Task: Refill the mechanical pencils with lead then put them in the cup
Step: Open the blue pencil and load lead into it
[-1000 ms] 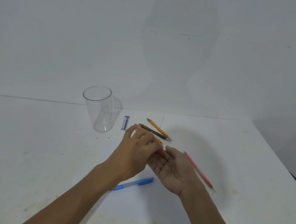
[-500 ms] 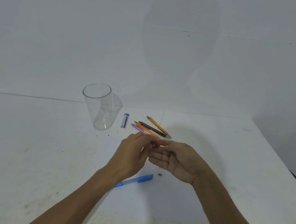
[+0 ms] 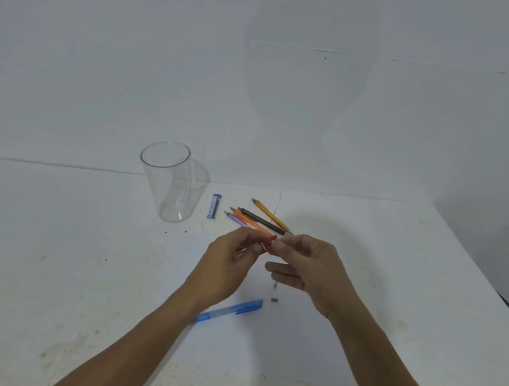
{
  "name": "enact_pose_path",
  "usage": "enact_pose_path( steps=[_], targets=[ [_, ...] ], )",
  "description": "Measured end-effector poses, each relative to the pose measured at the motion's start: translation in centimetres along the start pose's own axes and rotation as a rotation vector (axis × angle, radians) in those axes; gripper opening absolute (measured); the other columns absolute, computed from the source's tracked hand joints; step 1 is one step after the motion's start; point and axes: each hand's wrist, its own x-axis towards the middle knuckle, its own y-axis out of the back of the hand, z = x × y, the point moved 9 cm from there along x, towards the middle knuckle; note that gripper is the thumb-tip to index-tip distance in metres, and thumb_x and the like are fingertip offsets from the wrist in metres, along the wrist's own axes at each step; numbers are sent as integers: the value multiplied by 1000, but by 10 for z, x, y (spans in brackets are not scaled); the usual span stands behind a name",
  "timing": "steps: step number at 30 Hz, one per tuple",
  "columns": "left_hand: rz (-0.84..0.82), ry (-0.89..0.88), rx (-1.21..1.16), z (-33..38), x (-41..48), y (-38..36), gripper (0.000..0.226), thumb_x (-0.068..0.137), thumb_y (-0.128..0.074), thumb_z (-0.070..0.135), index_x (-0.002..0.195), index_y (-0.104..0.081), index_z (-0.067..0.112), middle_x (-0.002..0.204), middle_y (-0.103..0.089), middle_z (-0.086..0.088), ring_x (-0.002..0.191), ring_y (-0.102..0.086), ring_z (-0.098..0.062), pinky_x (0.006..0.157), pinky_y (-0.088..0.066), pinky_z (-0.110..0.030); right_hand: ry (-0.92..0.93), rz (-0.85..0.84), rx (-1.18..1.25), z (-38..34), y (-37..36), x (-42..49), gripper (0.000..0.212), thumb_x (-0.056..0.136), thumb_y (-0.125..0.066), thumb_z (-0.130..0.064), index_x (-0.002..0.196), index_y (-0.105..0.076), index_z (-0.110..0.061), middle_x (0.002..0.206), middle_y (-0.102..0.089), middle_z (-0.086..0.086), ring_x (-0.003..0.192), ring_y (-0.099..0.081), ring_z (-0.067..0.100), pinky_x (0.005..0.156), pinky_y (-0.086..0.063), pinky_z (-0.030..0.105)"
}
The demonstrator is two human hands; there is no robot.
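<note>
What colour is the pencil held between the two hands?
Red; the pencil shows best in the head view.

Soft, flat light is falling across the white counter point(image 3: 43, 262), and faint shadows are leaning to the right of the cup point(image 3: 167, 181).

Light is coming from behind the wearer and from the cup's left. The cup is throwing a pale grey shadow just behind and right of itself. A broad, blurry-edged shadow is lying on the wall point(image 3: 104, 43), high above and right of the cup. The left grip point(image 3: 227, 263) and right grip point(image 3: 310, 271) are casting a diffuse patch right of the cup. The cup's rim is catching thin glints. The red pencil point(image 3: 269, 241) pinched between both grips is smearing slightly. Far right of the cup the frame is darkening, and the counter's edge is slanting with wide-angle stretch.
</note>
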Motion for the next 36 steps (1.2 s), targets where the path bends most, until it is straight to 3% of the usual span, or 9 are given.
enact_pose_path(
  steps=[5, 17, 24, 36],
  targets=[
    [-14, 71, -174, -3, -2, 0, 16, 97, -54, 27, 108, -61, 36, 103, -68, 16, 96, -65, -4, 76, -49, -9, 109, 40, -108, -11, 6, -1, 20, 91, -66, -23, 107, -73, -13, 94, -76, 6, 77, -75, 18, 73, -62, 33],
    [-11, 135, -324, -6, -4, -1, 16, 95, -55, 28, 110, -62, 31, 96, -68, 15, 86, -67, -2, 63, -46, -3, 139, 107, -97, -13, 13, 3, 21, 86, -72, -27, 100, -73, -12, 88, -76, 6, 75, -74, 20, 73, -62, 36],
    [3, 133, -306, -12, -3, 0, 18, 98, -53, 24, 112, -63, 28, 101, -70, 10, 91, -68, -8, 66, -48, -5, 221, 159, -96, -25, 17, 3, 17, 90, -66, -27, 100, -70, -14, 90, -75, 3, 75, -74, 17, 68, -60, 25],
    [-5, 102, -279, -19, 0, -2, 20, 99, -52, 25, 104, -60, 42, 102, -69, 11, 91, -68, -11, 72, -52, -12, 125, 215, 184, -17, 32, 6, 18, 94, -60, -21, 107, -66, -11, 95, -75, 6, 79, -75, 20, 69, -60, 27]
  ],
)
